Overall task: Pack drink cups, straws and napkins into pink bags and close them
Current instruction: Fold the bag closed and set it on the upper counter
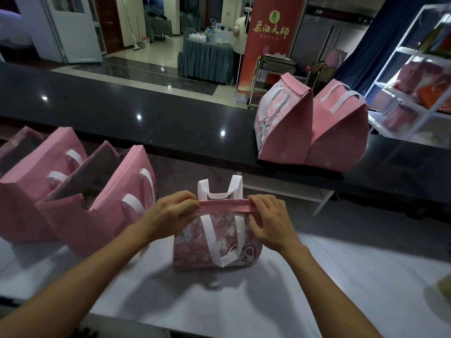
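Note:
A pink bag (195, 250) with white handles and a cartoon print stands upright on the white table (341, 276) in front of me. Its top edge is folded over into a narrow pink strip. My left hand (170, 213) pinches the left end of that folded strip. My right hand (271, 218) pinches the right end, fingers curled over the fold. What is inside the bag is hidden; no cups, straws or napkins show.
Several open pink bags (73, 191) stand in a row at the left. Two closed pink bags (312, 128) sit on the dark counter (122, 106) at the back right. A white shelf rack (415, 81) with more bags is at the far right.

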`<state>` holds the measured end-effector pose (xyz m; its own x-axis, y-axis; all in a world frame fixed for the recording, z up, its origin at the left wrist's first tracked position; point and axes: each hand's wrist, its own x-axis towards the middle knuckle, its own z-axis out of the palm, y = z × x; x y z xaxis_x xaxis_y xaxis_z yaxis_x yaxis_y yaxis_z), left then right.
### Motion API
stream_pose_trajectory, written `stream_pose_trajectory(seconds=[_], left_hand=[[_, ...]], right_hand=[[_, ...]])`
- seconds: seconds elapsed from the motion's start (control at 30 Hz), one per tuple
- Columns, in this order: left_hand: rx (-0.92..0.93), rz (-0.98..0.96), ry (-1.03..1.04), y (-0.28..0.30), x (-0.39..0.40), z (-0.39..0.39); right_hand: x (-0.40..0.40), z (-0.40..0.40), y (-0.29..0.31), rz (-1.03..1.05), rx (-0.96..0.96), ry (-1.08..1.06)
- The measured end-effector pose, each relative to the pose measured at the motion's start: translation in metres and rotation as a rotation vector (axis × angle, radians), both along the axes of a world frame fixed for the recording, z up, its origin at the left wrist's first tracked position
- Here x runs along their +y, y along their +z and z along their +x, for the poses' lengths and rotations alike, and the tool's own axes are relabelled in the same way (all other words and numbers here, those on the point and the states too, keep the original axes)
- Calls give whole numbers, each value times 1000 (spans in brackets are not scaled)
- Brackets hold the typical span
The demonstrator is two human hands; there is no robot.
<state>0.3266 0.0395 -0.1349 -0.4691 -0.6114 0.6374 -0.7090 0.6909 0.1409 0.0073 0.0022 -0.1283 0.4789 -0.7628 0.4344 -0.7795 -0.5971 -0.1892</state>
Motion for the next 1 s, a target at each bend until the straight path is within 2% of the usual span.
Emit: stream_pose_trajectory(seconds=[0.13,0.27,0.47,0.67,0.83,1.0], left_hand=[[7,47,31,12,2,-11],[-30,162,70,29,-1,-26],[-115,213,189,38,-10,-46],[-127,171,84,33,-15,-39],[-155,228,10,37,-25,-21],[-182,181,-17,38,-30,-17]], right_hand=[[-2,11,11,-53,10,-10],[-4,40,19,-52,87,77],[5,54,14,-105,38,30],[12,33,14,-38,48,-64],[23,16,6,-35,-23,-80],[31,6,4,-14,-79,-126]])
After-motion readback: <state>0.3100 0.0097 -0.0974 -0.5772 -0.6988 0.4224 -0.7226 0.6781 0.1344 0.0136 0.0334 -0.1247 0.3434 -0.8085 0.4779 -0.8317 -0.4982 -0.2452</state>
